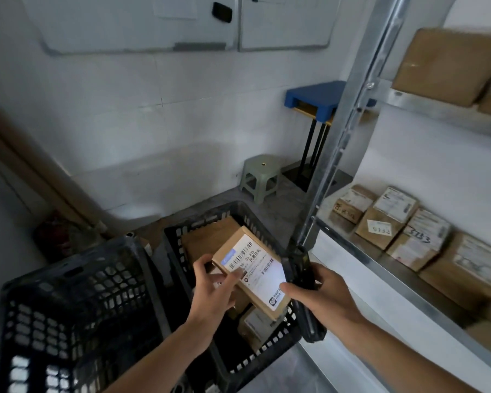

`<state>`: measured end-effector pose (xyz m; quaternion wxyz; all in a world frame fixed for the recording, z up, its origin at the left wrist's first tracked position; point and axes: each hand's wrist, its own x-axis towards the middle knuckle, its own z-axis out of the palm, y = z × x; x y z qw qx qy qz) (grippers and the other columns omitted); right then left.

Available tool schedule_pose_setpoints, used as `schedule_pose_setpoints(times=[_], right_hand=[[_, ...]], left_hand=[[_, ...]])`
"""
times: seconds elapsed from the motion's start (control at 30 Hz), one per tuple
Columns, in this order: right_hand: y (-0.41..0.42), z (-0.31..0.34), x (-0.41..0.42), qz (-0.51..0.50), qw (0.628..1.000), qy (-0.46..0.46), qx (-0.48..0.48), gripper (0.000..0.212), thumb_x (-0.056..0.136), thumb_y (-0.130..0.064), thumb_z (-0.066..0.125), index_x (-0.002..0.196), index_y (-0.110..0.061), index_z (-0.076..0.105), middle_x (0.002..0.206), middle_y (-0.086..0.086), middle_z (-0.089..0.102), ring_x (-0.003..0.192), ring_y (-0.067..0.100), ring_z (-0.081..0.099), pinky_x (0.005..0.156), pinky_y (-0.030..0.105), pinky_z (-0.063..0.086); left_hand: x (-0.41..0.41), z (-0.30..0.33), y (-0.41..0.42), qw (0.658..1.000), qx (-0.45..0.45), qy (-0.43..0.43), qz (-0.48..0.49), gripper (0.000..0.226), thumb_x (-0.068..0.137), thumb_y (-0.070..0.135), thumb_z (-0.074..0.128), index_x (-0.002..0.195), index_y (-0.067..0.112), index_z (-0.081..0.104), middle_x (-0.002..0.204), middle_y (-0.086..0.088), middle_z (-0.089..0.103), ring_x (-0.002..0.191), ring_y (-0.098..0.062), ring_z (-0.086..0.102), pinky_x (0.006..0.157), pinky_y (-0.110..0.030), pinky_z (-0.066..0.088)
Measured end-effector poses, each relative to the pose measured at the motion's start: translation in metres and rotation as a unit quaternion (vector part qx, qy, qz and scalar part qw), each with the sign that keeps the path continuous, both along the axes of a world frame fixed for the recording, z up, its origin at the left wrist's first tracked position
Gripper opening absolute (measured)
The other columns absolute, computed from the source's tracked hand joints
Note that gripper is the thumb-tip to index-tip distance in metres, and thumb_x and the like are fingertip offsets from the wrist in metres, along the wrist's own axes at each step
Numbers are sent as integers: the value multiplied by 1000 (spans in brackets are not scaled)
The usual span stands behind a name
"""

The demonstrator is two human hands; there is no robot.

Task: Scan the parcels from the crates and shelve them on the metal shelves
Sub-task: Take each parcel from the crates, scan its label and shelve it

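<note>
Both hands (216, 287) pinch parcel (253, 272).

The floor (278, 214) carries two black crates: one (77, 313) left of the hands, the other (199, 231) directly beneath them with brown boxes inside, and a small stool (262, 177) beyond. Right of the hands, the metal shelf (403, 279) holds a row of labelled cardboard boxes (391, 222); the upper shelf (437, 107) carries a larger box (448, 66).
</note>
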<state>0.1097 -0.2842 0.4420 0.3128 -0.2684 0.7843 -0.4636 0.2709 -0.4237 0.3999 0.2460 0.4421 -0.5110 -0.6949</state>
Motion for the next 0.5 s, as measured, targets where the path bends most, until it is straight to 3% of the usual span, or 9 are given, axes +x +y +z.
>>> schedule_pose_setpoints(times=[0.1,0.2,0.33,0.5], right_hand=[[25,3,3,-15,1000,8,-5,26,75,-28,89,97,-28,75,88,-20,77,86,4,74,73,25,60],[52,4,8,-35,999,0,-9,27,76,-30,89,99,-26,75,89,-16,78,87,6,75,79,32,63],[83,9,14,-42,999,2,-20,27,78,-30,88,101,-27,74,90,-16,78,87,5,74,71,23,60],[115,7,23,-53,999,6,-6,27,77,-34,88,100,-30,73,91,-16,78,87,6,75,77,31,64]], left_hand=[[6,3,22,1000,16,8,7,43,89,43,71,119,42,41,110,-2,73,101,-20,71,92,-46,58],[10,9,49,999,35,29,25,32,93,36,68,110,33,42,111,-10,70,95,-22,74,85,-42,62],[15,15,79,999,25,22,22,32,93,35,68,110,28,41,111,-10,69,91,-20,75,80,-38,63],[28,15,104,999,-31,-11,-1,33,88,43,71,112,29,53,104,1,74,97,-15,72,83,-31,56]])
